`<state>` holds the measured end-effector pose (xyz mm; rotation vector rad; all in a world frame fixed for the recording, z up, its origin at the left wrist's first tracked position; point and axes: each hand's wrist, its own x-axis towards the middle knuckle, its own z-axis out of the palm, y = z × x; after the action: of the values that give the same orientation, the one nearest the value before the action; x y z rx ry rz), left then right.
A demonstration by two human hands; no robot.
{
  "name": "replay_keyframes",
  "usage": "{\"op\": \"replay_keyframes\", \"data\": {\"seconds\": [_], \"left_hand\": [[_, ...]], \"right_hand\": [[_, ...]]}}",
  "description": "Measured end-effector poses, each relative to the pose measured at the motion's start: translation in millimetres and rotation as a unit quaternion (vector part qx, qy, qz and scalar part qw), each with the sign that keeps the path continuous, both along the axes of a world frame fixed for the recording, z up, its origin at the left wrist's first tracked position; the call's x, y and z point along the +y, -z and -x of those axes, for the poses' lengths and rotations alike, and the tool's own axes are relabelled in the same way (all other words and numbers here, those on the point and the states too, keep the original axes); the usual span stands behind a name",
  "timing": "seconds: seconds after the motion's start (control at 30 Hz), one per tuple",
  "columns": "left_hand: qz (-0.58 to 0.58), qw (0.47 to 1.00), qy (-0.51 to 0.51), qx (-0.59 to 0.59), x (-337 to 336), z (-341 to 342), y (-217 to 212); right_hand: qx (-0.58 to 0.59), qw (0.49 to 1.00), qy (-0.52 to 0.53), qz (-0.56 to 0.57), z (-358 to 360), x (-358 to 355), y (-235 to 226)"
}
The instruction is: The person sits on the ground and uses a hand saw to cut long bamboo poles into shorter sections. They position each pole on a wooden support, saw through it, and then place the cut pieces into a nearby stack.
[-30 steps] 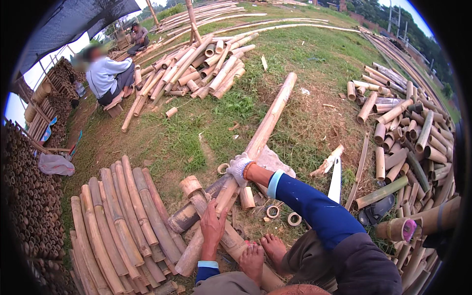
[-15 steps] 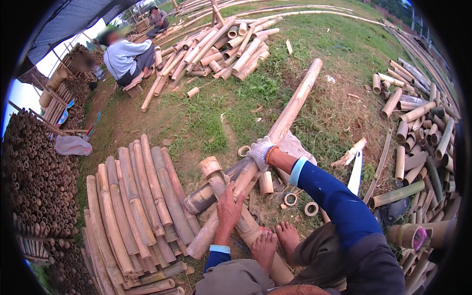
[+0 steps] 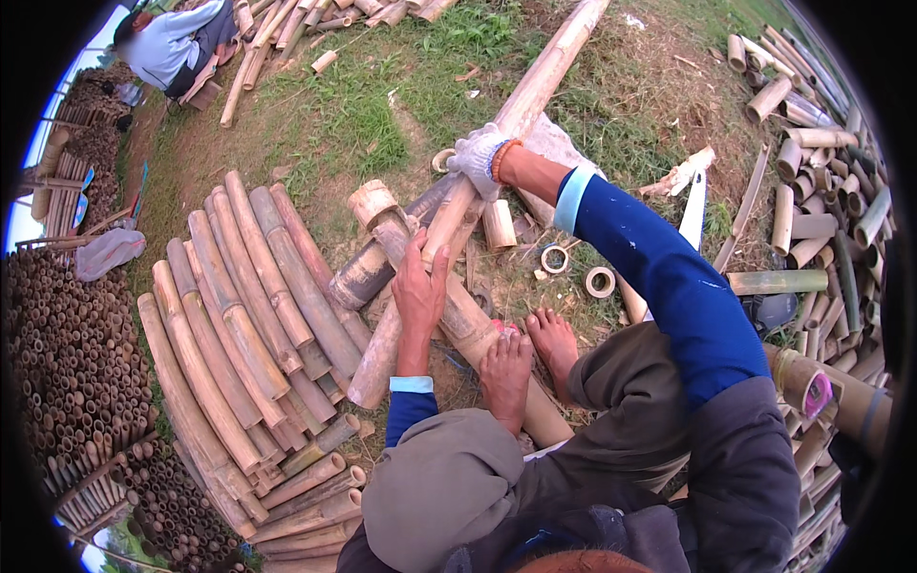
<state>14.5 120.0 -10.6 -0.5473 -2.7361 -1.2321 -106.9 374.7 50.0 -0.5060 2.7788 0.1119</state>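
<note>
A long bamboo pole (image 3: 546, 84) slants from the upper middle down toward me. My right hand (image 3: 480, 160), in a white knitted glove, is closed around its upper part. Lower down, my bare left hand (image 3: 420, 291) lies against the pole with its fingers curled over it. The pole crosses a thicker bamboo support (image 3: 462, 315) that has a knob-like end (image 3: 373, 202). A dark bamboo log (image 3: 365, 275) lies beneath that end. My bare foot (image 3: 506, 372) is on the support.
Cut bamboo lengths (image 3: 229, 306) are stacked at left, with more piled at right (image 3: 812, 220). Bamboo rings (image 3: 600, 282) and a pale saw-like blade (image 3: 694, 205) lie beyond my knee. Another person (image 3: 180, 43) sits at upper left.
The view has tilted downward, so the surroundings sit higher in the picture and more of my legs shows. Both hands stay on the pole, with little visible shift along it.
</note>
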Motion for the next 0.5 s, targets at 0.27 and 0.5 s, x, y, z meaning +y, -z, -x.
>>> {"op": "replay_keyframes", "data": {"seconds": [0.27, 0.5], "left_hand": [[-0.012, 0.999, -0.007, -0.051, -3, -2, -3], [-0.025, 0.999, -0.010, -0.042, -4, -2, -5]], "right_hand": [[0.001, 1.000, -0.013, 0.007, 1, 1, 5], [0.013, 0.999, -0.030, 0.010, 2, 3, 9]]}}
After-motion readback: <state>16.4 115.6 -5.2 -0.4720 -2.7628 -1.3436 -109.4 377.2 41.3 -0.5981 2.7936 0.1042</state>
